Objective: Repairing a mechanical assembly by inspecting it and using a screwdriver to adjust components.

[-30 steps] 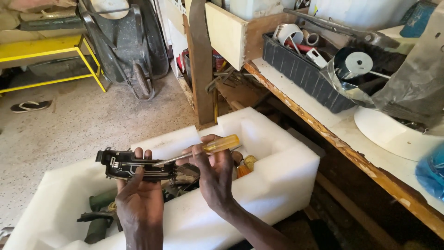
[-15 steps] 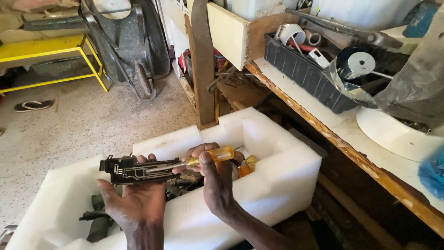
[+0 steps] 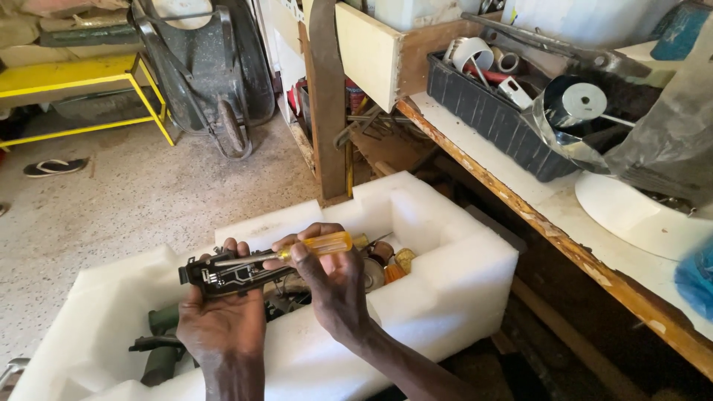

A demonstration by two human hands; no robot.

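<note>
head: hands over white foam box

screwdriver tip hidden, blue bag cut off

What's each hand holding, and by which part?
Left hand grips the black part from underneath. Right hand holds the screwdriver by its yellow handle.

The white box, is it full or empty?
Partly full. The white box holds tools and round metal parts, with room left above them.
</note>
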